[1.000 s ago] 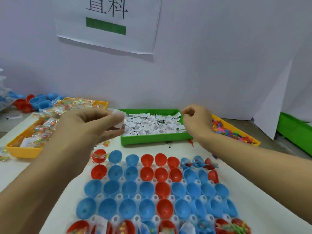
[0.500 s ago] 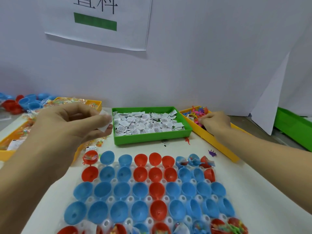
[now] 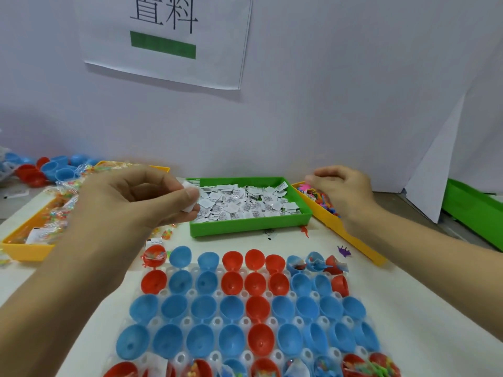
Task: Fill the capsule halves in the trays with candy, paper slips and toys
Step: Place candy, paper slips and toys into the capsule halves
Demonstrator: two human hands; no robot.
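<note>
Red and blue capsule halves (image 3: 231,311) sit open-side up in a clear tray (image 3: 187,322) at the table's near edge, mostly empty, near-row ones filled.

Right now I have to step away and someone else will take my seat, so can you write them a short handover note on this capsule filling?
Left hand: holds white paper slips in its fingers, near the green tray of slips.
Right hand: fingers curled over the yellow toy tray; whether it grips a toy cannot be told.
Candy sits in the yellow tray on the left.
Done: some capsule halves in the nearest row and at both ends of the far row hold items.
Left: the middle rows look empty and need candy, slip and toy.
</note>
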